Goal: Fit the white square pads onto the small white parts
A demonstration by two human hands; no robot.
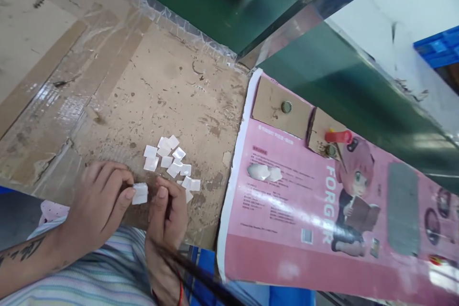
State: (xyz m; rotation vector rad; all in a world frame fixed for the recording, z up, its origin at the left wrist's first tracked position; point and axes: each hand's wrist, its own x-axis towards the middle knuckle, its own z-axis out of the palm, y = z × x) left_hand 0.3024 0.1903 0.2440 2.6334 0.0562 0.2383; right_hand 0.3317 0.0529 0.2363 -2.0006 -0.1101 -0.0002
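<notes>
- Left hand (102, 196): back upward, fingers bent, thumb (124, 201) and index fingertip drawn into a pinch.
- Left forearm (28, 260): slants out behind that hand, bearing a dark tattoo (25, 251).
- Right hand (168, 213): just beside the left, not touching it, fingers curled, thumb uppermost.
- Right forearm (161, 275): directly behind its hand.

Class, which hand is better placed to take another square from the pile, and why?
Right, probably. The right hand is closer to the pile, and no square shows in its grasp. The left hand is farther away and holds a square.
</notes>
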